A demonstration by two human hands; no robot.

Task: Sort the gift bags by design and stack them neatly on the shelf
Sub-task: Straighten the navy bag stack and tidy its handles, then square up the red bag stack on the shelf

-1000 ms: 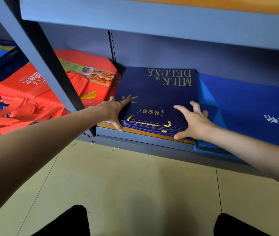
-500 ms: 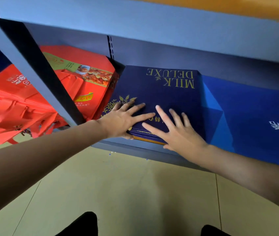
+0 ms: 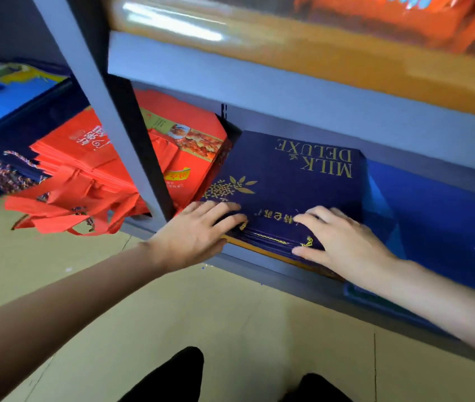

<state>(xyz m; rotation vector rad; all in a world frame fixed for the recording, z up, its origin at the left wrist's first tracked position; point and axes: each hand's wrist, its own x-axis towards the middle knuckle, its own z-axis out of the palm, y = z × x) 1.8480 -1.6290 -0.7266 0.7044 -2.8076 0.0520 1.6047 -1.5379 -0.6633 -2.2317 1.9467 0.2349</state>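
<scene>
Navy "MILK DELUXE" gift bags [image 3: 294, 181] lying stacked on lower shelf [image 3: 259, 258], between red bags [image 3: 105, 158] and blue bags [image 3: 445, 227]; left hand [image 3: 192, 230], right hand [image 3: 343, 239] pressing front edge, fingers [image 3: 224, 210] straight, gripping nothing; likely squaring stack; next: aligning edges flush

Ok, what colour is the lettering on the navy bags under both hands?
Gold on the navy bags, head view.

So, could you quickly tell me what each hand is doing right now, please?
Left hand: open, fingers flat on the navy gift bag stack.
Right hand: open, fingers spread, pressing on the same stack.
</scene>
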